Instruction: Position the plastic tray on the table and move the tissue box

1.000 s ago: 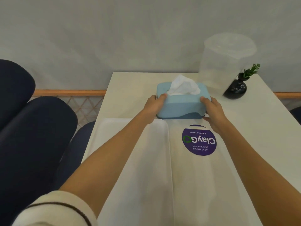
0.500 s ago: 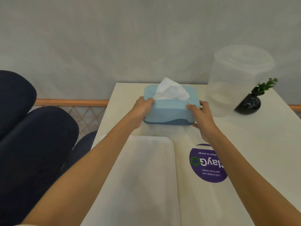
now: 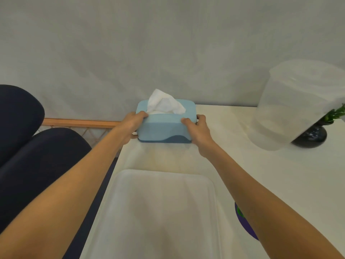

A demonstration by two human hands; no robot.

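A light blue tissue box (image 3: 164, 128) with a white tissue sticking out of its top rests at the far left corner of the white table (image 3: 270, 174), close to the wall. My left hand (image 3: 133, 122) grips its left end and my right hand (image 3: 197, 130) grips its right end. A white plastic tray (image 3: 164, 212) lies flat on the table nearer to me, between my forearms, apart from the box.
A clear plastic container (image 3: 296, 103) stands at the far right, with a small dark vase (image 3: 311, 136) and green plant behind it. A purple round sticker (image 3: 244, 224) is partly hidden under my right arm. Dark blue chairs (image 3: 33, 152) stand to the left of the table.
Both hands have pushed the tissue box away from me and to the left, from beside the tray to the table's far left corner.
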